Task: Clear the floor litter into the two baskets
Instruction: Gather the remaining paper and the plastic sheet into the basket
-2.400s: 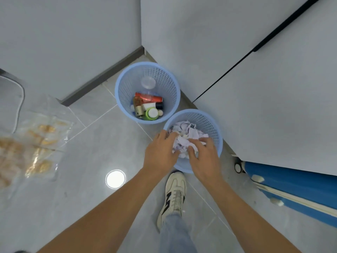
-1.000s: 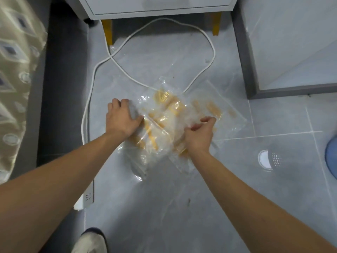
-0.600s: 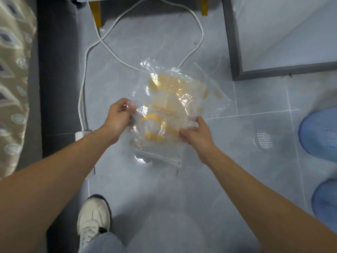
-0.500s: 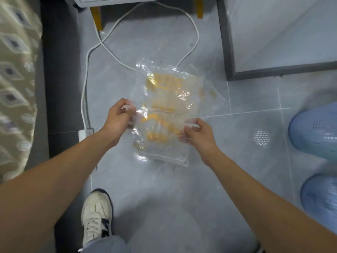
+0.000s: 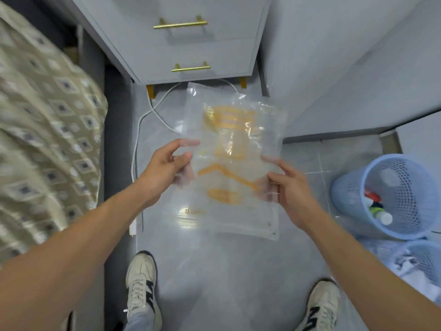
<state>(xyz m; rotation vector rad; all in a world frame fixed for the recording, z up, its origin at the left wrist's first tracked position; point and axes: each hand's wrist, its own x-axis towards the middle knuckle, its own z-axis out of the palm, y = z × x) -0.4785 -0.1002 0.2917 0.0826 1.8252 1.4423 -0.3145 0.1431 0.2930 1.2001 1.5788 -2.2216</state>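
Observation:
A clear plastic bag (image 5: pixel 235 149) with orange print hangs in the air above the grey floor, spread flat between my hands. My left hand (image 5: pixel 167 167) pinches its left edge, thumb on top. My right hand (image 5: pixel 290 187) holds its right edge with the fingers behind the film. At the right stands a blue mesh basket (image 5: pixel 348 187) with bottles inside. Below it a second blue basket (image 5: pixel 427 256) holds crumpled paper and is cut off by the frame edge.
A grey drawer unit (image 5: pixel 191 44) with gold handles stands ahead. A white cable (image 5: pixel 143 115) runs over the floor to a power strip (image 5: pixel 133 226). Patterned bedding (image 5: pixel 43 130) fills the left. My two shoes (image 5: pixel 140 283) are on the tiles below.
The bag has been lifted off the floor and raised, now held higher and flatter between both hands. The view has swung up and right, bringing the baskets more into sight.

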